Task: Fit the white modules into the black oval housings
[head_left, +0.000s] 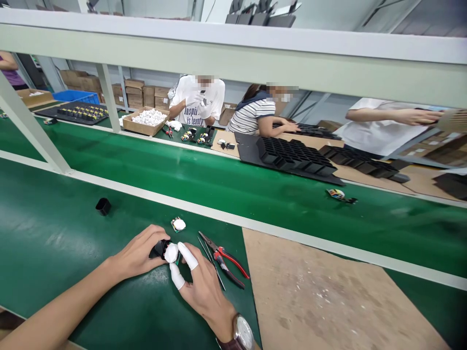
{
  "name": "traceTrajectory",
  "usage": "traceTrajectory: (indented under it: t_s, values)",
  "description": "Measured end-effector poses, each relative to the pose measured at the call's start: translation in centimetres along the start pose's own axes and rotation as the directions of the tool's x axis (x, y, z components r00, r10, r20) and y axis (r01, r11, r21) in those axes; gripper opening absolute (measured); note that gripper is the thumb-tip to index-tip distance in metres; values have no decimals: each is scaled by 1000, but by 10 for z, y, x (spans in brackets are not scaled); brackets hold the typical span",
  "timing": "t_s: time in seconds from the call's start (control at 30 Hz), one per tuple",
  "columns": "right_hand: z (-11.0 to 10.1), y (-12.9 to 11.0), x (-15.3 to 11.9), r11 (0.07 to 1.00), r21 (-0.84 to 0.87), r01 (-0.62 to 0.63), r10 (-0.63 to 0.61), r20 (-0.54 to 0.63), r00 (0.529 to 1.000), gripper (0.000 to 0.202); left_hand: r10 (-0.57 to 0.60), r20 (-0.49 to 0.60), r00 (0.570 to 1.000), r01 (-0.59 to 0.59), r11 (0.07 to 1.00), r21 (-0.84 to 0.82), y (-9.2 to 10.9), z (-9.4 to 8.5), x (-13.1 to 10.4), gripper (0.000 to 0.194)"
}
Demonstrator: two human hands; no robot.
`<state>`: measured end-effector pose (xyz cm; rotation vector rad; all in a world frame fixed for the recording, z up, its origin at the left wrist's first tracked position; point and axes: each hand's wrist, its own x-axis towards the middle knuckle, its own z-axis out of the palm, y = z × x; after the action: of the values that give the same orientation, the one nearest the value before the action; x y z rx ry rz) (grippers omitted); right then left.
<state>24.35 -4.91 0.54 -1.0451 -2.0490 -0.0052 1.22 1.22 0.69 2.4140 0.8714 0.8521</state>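
Between my hands, near the bottom centre, is a small circuit board with a white lump (171, 253) on it, its far end at a black housing (157, 249). My left hand (140, 250) grips the black housing. My right hand (200, 282), with white covers on thumb and index finger, pinches the board with the white lump. Just beyond them lies another small board with a white top (178, 224). Red-and-black pliers (222, 257) and thin tweezers (212, 261) rest to the right of my right hand.
An empty black housing (103, 206) stands at the left. Brown cardboard (321, 296) covers the right side. A white rail (156, 198) borders the green belt (204, 177), which carries a board (339, 195). Several people work opposite, near a box of white pieces (140, 129) and black housings (292, 155).
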Motion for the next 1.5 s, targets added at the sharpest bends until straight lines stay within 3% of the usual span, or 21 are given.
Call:
traceTrajectory:
  t_s: [0.23,0.7,0.97,1.1,1.23,1.37,1.5]
  values:
    - [0,0,1,1000,-11,9,-9,-4,1000,71,10,17,1000,-10,1000,24,1,0,1,41]
    - [0,0,2,998,-7,-64,65,134,989,62,31,62,998,-33,999,29,1,5,2,38]
    - [4,12,-4,989,147,-14,5,61,998,33,-83,97,992,97,983,-155,2,12,1,38]
    - [3,8,-1,978,198,-67,43,123,991,18,-138,124,983,162,965,-205,2,12,1,33]
    - [4,3,3,978,184,-99,62,198,978,21,-167,128,978,195,949,-249,1,10,1,37]
    - [5,3,2,974,201,-108,74,170,983,29,-166,145,975,201,941,-273,3,8,2,43]
    - [5,3,1,972,200,-127,96,157,983,34,-108,138,985,148,932,-331,4,6,5,33]
